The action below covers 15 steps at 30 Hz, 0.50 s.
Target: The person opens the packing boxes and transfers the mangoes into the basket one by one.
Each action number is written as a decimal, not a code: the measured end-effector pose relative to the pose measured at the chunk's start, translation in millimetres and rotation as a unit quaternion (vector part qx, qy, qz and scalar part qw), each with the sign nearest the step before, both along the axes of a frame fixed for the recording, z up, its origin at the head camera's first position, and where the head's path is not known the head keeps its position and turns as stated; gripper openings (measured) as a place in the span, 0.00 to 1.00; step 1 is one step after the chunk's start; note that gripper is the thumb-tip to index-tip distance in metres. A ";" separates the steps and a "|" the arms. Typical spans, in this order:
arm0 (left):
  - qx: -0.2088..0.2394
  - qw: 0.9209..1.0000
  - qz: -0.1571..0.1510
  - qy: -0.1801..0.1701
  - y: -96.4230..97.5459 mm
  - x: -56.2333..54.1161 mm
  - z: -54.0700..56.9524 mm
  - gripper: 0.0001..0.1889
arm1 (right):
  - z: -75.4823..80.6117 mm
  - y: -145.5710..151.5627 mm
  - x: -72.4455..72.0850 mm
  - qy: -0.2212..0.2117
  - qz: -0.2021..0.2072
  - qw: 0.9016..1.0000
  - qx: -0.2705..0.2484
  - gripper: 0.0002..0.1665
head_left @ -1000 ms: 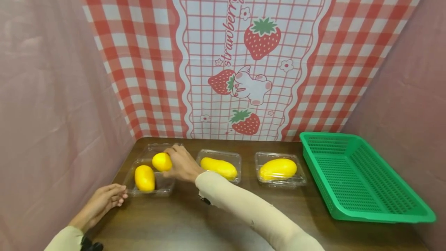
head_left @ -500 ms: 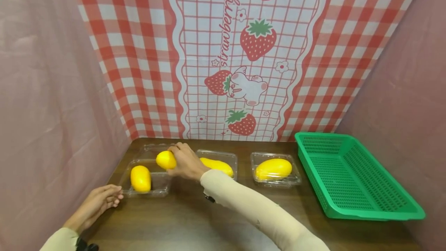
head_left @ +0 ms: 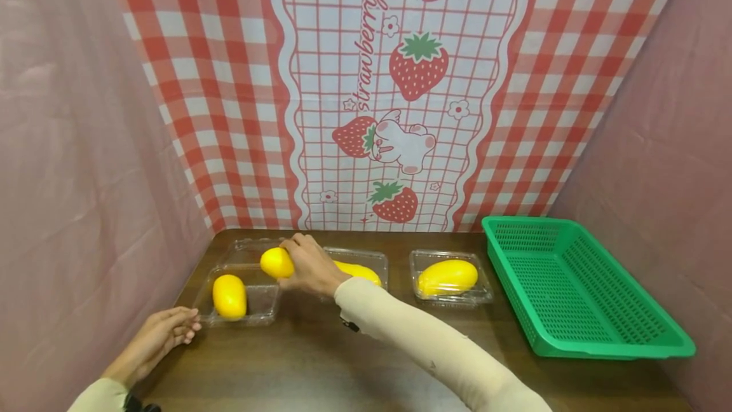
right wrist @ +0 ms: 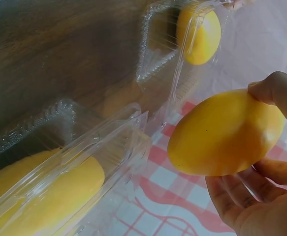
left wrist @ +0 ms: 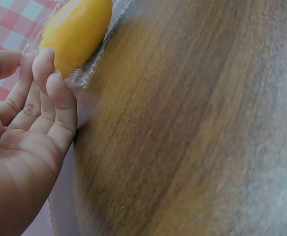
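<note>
My right hand [head_left: 311, 267] grips a yellow mango [right wrist: 224, 132] by one end, thumb on one side and fingers on the other. The fruit is held above the back right part of an open clear plastic container [head_left: 264, 320] at the left of the table. Inside that container lies another mango [head_left: 230, 296], at its left side. At the container's left edge, my left hand [head_left: 166, 330] pinches the rim between thumb and fingertips. A middle container [head_left: 384, 259] holds a long yellow fruit [head_left: 360, 272], partly hidden by my right hand and sleeve.
Right of the middle stands a lidded clear container [head_left: 486, 297] with a yellow fruit [head_left: 448, 277] in it. A green plastic basket [head_left: 614, 351] sits at the right side of the wooden table [head_left: 320, 367]. Checked and pink cloths [head_left: 240, 145] enclose the back and sides.
My right hand has moved a little to the right with the mango, away from the mango lying in the container. The left hand stays at the container's left edge.
</note>
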<state>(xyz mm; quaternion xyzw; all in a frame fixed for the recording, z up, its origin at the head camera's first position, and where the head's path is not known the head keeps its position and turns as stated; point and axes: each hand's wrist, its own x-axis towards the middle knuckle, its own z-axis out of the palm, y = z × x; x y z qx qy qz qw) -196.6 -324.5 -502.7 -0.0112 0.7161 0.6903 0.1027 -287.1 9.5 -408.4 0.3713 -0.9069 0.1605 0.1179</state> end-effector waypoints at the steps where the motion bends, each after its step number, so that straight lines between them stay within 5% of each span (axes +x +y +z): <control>1: 0.000 1.000 -0.002 0.002 -0.2 0.3 -0.5 0.15 | 0.3 0.6 0.1 -0.002 0.001 1.000 0.001 0.40; 15: 0.004 1.000 -0.007 0.008 -0.3 -1.6 -1.4 0.15 | 0.7 17.3 1.0 -0.016 0.000 1.000 0.001 0.41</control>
